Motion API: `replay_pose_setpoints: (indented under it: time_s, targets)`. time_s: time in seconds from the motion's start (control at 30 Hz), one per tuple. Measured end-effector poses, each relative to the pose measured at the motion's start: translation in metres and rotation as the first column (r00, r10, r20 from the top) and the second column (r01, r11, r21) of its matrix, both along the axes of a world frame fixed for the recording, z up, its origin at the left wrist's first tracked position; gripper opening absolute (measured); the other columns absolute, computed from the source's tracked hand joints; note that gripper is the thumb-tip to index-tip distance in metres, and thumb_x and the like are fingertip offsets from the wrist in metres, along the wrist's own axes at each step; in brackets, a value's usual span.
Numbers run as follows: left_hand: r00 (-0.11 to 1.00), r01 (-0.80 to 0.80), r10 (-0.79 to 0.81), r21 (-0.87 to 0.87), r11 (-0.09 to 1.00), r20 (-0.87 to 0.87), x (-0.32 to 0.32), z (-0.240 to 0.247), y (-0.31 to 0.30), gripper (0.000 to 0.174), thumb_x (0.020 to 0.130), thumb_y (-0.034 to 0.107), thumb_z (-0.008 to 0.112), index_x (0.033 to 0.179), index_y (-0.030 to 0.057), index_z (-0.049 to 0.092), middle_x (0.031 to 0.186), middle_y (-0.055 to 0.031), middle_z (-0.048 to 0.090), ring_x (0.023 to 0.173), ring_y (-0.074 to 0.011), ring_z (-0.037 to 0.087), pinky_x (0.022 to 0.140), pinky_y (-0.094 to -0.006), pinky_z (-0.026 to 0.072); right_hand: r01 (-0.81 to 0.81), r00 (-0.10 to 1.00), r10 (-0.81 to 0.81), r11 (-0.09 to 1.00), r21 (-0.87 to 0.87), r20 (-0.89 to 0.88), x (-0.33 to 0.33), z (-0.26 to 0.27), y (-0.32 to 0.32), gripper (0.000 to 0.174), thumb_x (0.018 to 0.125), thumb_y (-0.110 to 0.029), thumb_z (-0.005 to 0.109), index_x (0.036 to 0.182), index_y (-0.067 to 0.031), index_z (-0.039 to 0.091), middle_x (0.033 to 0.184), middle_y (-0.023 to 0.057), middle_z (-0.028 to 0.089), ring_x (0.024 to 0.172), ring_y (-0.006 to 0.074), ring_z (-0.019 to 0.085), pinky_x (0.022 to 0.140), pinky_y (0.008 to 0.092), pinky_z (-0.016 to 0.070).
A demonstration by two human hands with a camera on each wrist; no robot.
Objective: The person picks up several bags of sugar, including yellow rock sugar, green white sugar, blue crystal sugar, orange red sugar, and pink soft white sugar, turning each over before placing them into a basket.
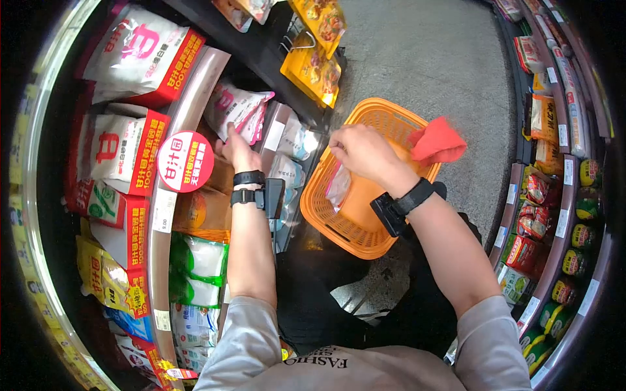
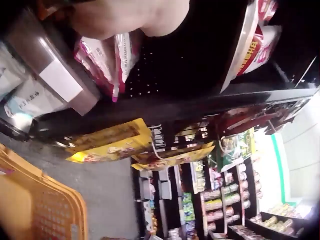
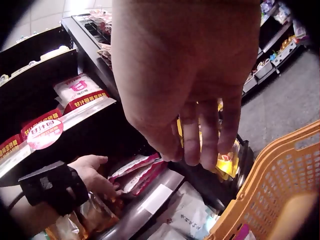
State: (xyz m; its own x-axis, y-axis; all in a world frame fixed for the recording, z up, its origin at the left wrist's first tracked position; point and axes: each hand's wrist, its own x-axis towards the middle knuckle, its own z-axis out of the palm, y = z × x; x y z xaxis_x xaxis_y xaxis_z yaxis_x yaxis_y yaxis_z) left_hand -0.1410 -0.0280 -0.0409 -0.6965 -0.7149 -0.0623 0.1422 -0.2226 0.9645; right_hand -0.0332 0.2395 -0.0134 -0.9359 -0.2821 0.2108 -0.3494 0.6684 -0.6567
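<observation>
My left hand reaches into the lower shelf, its fingers right at the white-and-pink bags. In the right wrist view the left hand has its thumb and fingers spread apart beside those bags. The right hand hovers over the near-left part of the orange shopping basket, holding nothing. Seen from the right wrist, the right hand's fingers hang down loosely. Inside the basket lies a white-and-pink bag.
Larger white bags in red cartons fill the upper shelf at left, with a round sign on its edge. Yellow packets hang from hooks ahead. A red cloth-like piece overlaps the basket's right rim. Another stocked shelf runs along the right.
</observation>
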Motion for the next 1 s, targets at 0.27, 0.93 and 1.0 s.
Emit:
replay_pose_setpoints:
  time_s: [0.27,0.93,1.0]
  targets:
    - [0.971,0.195,-0.224,0.268,0.944,0.082,-0.036,-0.019,-0.048,0.026,0.090,0.020,0.068,0.103,0.0002,0.059,0.105,-0.0083,0.060,0.079,-0.0141,0.057,0.075,-0.0270,0.0524,0.001,1.000,-0.001,1.000,-0.020,0.030,0.001,0.001,0.001,0.011,0.080,-0.012,0.063,0.085,-0.0030,0.068,0.083,0.0173,0.068,0.083,0.0353,0.066,0.075,0.0441,0.0524]
    - [0.771,0.605,-0.392,0.387,0.696,-0.501,0.068,0.024,0.003,0.059,0.078,0.011,0.053,0.132,-0.0079,0.039,0.133,-0.0231,0.050,0.122,-0.0377,0.051,0.105,-0.0539,0.0435,0.091,0.993,-0.044,0.873,-0.480,0.109,-0.007,0.001,-0.011,0.023,0.087,-0.025,0.064,0.092,-0.0035,0.069,0.087,0.0196,0.066,0.087,0.0351,0.065,0.079,0.0419,0.0522]
    - [0.775,0.612,-0.445,0.359,0.705,-0.449,0.091,0.023,0.010,0.061,0.078,0.013,0.050,0.134,-0.0065,0.039,0.133,-0.0233,0.050,0.121,-0.0375,0.052,0.104,-0.0541,0.0438,0.190,0.979,-0.107,0.795,-0.576,0.175,-0.010,0.002,-0.014,0.030,0.089,-0.029,0.064,0.099,-0.0010,0.066,0.090,0.0173,0.067,0.089,0.0308,0.066,0.079,0.0391,0.0524]
